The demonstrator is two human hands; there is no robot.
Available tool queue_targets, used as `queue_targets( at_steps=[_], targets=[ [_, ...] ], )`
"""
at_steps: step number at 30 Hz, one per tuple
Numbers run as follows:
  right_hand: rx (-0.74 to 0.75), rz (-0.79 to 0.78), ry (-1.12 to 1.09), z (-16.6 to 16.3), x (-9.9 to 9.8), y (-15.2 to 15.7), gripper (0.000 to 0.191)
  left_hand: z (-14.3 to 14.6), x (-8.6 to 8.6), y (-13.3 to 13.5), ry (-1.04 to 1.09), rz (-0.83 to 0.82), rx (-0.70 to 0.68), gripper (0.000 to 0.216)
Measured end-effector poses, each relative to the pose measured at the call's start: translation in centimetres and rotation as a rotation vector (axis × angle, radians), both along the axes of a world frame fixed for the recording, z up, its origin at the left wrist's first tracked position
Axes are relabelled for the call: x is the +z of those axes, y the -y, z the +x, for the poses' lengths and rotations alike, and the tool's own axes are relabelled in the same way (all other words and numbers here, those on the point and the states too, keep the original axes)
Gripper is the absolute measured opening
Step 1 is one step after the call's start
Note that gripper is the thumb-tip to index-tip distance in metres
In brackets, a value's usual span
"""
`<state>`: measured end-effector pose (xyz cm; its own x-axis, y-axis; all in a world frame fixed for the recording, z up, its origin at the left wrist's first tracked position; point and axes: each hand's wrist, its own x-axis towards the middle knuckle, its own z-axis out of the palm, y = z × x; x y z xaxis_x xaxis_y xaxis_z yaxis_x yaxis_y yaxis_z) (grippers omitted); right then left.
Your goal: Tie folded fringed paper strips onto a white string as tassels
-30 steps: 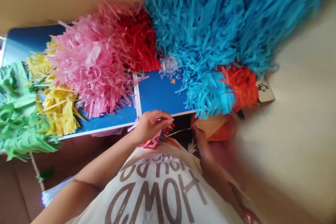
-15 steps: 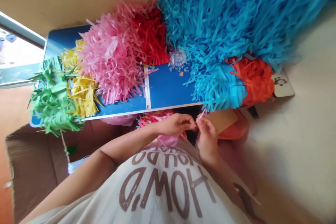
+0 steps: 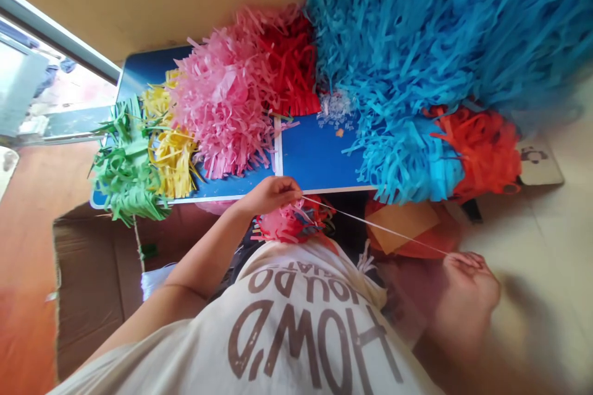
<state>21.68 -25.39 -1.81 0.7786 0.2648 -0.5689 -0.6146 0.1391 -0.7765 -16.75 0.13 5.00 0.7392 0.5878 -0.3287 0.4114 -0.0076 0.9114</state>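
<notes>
A thin white string (image 3: 370, 223) runs taut and slanting between my two hands. My left hand (image 3: 278, 191) pinches one end near the table's front edge. Far out to the right, over the floor, my right hand (image 3: 473, 274) is closed on the other end. Beneath my left hand, in my lap, lies a bundle of pink, red and blue fringed paper (image 3: 290, 222). Pink fringed paper (image 3: 227, 99) and light blue fringed paper (image 3: 407, 154) lie on the blue table (image 3: 319, 157) beyond my hands.
Green fringe (image 3: 125, 166) hangs over the table's left corner, beside yellow fringe (image 3: 173, 157). Red fringe (image 3: 291, 68) and orange-red fringe (image 3: 486, 151) lie farther right. A cardboard box (image 3: 88, 290) with a white string roll (image 3: 156, 279) stands at left. Below the table is an orange-red seat (image 3: 445, 237).
My hands were close together by the table edge; now my right hand has moved far right and my left hand slightly left, with the string stretched between them. The view has shifted.
</notes>
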Motion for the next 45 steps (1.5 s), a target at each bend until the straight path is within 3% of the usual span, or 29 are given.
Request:
queue_targets(
  at_steps=[3,5,6,8,10,12,14,21,29,38,43,45],
  targets=[
    [-0.053,-0.006,0.192,-2.8,2.3,-0.7,0.033,0.6,0.4,0.5,0.114,0.106,0.014,0.034],
    [-0.022,-0.025,0.382,-6.2,4.1,-2.3,0.015,1.3,1.0,1.1,0.211,0.092,0.099,0.032],
    [0.077,-0.105,0.516,-8.2,5.0,-3.4,0.006,1.8,1.2,1.6,0.242,0.014,0.152,0.033],
    [0.399,-0.246,0.737,-12.3,6.5,-5.9,0.017,2.8,1.3,2.7,0.292,-0.237,0.285,0.035],
    [0.678,-0.191,0.855,-15.7,7.3,-8.5,0.023,3.6,1.0,3.7,0.374,-0.492,0.421,0.038],
    [0.844,-0.091,0.909,-18.0,7.5,-10.6,0.024,4.1,0.7,4.4,0.486,-0.662,0.522,0.041],
    [0.919,-0.044,0.95,-19.2,7.4,-11.9,0.023,4.1,0.4,4.6,0.576,-0.751,0.576,0.042],
    [0.983,-0.061,0.935,-19.9,6.6,-13.0,0.029,2.2,-0.1,4.0,0.662,-0.91,0.628,0.041],
    [0.993,-0.115,0.828,-20.9,7.3,-14.4,0.031,1.9,-0.6,3.9,0.706,-0.904,0.517,0.037],
    [0.865,-0.22,0.939,-20.7,7.0,-14.2,0.038,2.1,-0.3,4.1,0.667,-0.87,0.52,0.041],
    [0.962,-0.158,1.228,-20.9,7.3,-13.8,0.024,2.3,-0.5,4.6,0.602,-0.65,0.515,0.04],
    [1.02,-0.161,1.227,-20.8,7.3,-13.7,0.026,2.3,-0.3,4.7,0.581,-0.527,0.502,0.039]
  ],
)
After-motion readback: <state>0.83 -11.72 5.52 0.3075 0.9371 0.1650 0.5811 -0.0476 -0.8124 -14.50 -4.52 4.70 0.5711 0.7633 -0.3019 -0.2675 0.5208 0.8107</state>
